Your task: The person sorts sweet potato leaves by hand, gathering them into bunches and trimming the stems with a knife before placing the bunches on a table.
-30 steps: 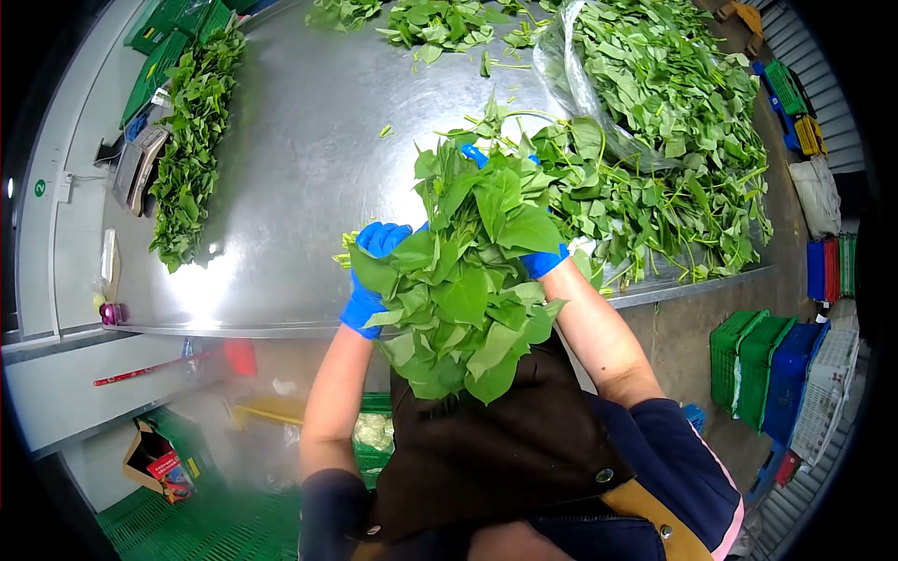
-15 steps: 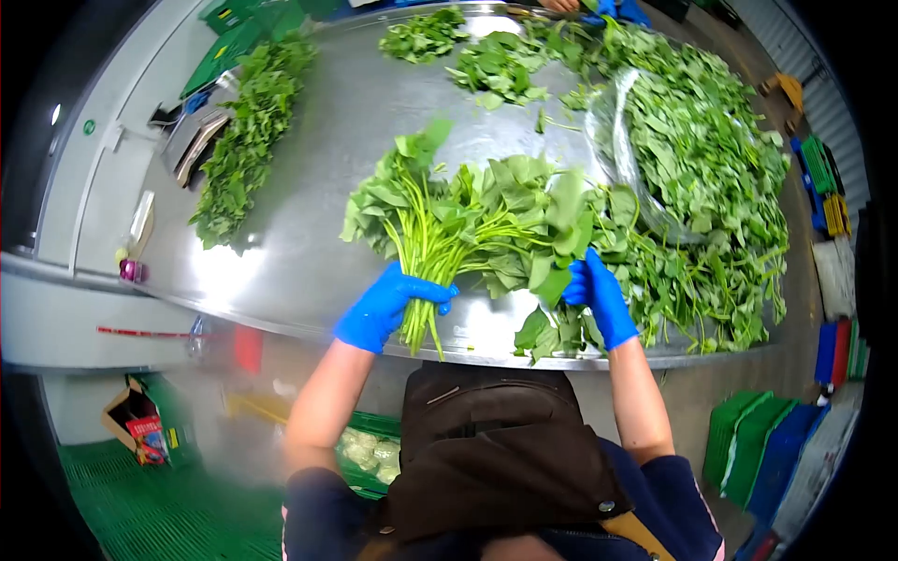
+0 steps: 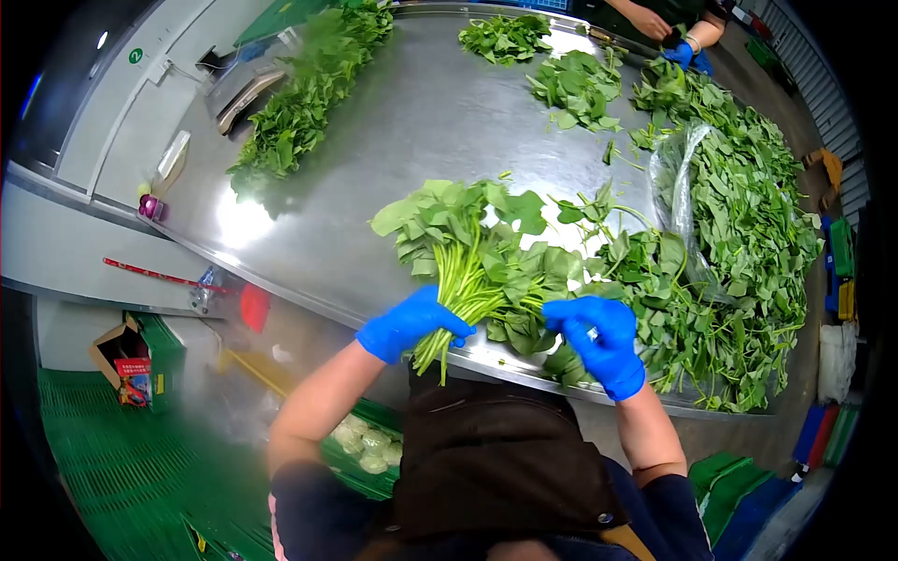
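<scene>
My left hand (image 3: 416, 325), in a blue glove, is wrapped round the stems of a bunch of leafy greens (image 3: 468, 280). The cut stem ends stick out below the fist, and the leaves fan away over the metal table (image 3: 374, 215). Close to the bunch's right side is my right hand (image 3: 603, 344), also blue-gloved, its fingers curled together near the stems. What those fingers hold, if anything, I cannot make out. Right of that hand spreads a large heap of loose greens (image 3: 739, 243), with a clear plastic bag (image 3: 685, 178) lying in it.
Along the table's left side runs a row of greens (image 3: 304, 112). Two smaller piles, one at the back (image 3: 505, 39) and one nearer (image 3: 578, 89), lie toward the far edge. A co-worker's gloved hand (image 3: 687, 56) is at the far right. Green crates (image 3: 122, 458) stand below left.
The view has swung, so the table sits at a slant and a co-worker shows more fully. My right hand has come away from the heap toward the bunch in my left hand.
</scene>
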`<state>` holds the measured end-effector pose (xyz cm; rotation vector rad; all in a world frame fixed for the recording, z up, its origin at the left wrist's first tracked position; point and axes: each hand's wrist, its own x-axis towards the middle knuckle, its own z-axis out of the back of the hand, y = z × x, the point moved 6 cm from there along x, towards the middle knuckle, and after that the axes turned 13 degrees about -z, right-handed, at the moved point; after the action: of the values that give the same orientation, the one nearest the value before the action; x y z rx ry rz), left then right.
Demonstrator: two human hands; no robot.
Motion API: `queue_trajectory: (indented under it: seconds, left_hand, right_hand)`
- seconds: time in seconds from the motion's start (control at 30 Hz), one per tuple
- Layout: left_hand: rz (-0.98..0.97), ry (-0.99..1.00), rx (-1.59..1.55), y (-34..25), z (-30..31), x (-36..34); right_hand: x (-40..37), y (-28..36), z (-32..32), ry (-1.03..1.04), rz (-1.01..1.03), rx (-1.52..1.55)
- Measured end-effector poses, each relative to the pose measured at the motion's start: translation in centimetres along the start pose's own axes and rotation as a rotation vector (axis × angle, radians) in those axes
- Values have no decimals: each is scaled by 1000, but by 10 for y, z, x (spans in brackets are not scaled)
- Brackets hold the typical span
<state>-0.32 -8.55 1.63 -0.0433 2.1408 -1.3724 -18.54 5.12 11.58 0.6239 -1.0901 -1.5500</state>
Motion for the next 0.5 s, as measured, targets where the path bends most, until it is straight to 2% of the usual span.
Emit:
queue_trajectory:
  seconds: [0.03,0.07,0.17,0.2,0.23,0.3,0.4,0.5]
  left_hand:
    - [-8,7,19,-5,7,-2]
    - [33,4,86,-10,16,-7]
    - [-57,61,171,-16,53,-14]
    - [-26,75,246,-18,66,-19]
    - [-177,122,198,-19,82,-21]
    - [-426,22,124,-34,112,-34]
    - [-198,53,283,-52,151,-68]
    - [141,86,228,-50,202,-94]
  right_hand:
    - [5,20,-17,11,163,-166]
    - [14,31,-37,82,172,-179]
    - [45,62,-99,231,238,-236]
    - [58,68,-125,331,219,-256]
    - [72,79,-149,398,280,-331]
    - [97,85,-196,456,359,-495]
    - [137,94,-248,461,372,-592]
    - [167,97,-301,450,519,-737]
